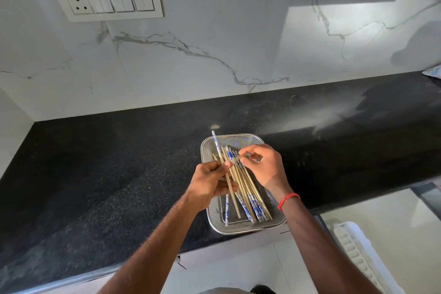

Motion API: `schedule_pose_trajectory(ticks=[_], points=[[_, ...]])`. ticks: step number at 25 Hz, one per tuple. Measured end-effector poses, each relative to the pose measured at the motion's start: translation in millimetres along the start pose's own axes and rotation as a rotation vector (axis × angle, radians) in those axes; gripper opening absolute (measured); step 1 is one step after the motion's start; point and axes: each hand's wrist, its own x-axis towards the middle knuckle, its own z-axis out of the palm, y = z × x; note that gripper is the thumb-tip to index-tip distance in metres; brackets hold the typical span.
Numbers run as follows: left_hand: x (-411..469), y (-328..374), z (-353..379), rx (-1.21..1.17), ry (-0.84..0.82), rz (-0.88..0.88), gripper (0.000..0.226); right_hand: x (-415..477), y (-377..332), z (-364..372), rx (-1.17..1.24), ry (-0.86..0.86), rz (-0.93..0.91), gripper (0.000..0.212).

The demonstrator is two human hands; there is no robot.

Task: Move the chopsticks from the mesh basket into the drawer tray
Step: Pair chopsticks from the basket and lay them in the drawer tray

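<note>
A steel mesh basket (241,228) sits on the black counter near its front edge. Several chopsticks (248,194) lie in it, some plain bamboo, some with blue-and-white patterned ends. My left hand (210,186) grips a plain bamboo chopstick at the basket's left side, thumb on top. My right hand (265,167) hovers over the basket's middle and pinches the upper end of the bundle between thumb and fingertips. A red thread band circles my right wrist. The drawer tray is a white ribbed object (358,253) at the lower right, only partly visible.
The black granite counter (107,174) stretches left and right of the basket. A white marble wall with a switch panel (107,1) rises behind it. A patterned item (433,71) peeks in at the far right edge.
</note>
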Motion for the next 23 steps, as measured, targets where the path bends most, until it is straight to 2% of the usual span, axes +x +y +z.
schedule_pose_trajectory(ticks=[4,9,13,16,19,21,23], points=[[-8,0,4,-0.044,-0.068,0.015,0.027,-8,2,17,-0.008,-0.071,-0.055,0.026],[-12,-5,2,-0.045,-0.059,0.001,0.022,-23,10,26,0.044,-0.075,-0.102,0.028],[-11,-9,2,0.032,-0.037,-0.005,0.015,-25,9,26,0.118,-0.053,-0.059,0.029],[-11,-13,2,0.042,-0.011,-0.002,0.02,-26,20,16,-0.08,0.013,0.002,0.024],[-10,-15,-2,0.048,0.002,0.0,0.02,-36,34,6,-0.447,-0.162,0.159,0.041],[-10,-16,-4,0.054,0.012,-0.007,0.02,-41,37,8,-0.485,-0.231,0.233,0.048],[-10,-16,-3,0.059,0.011,-0.009,0.021,-42,38,11,-0.485,-0.205,0.241,0.05]])
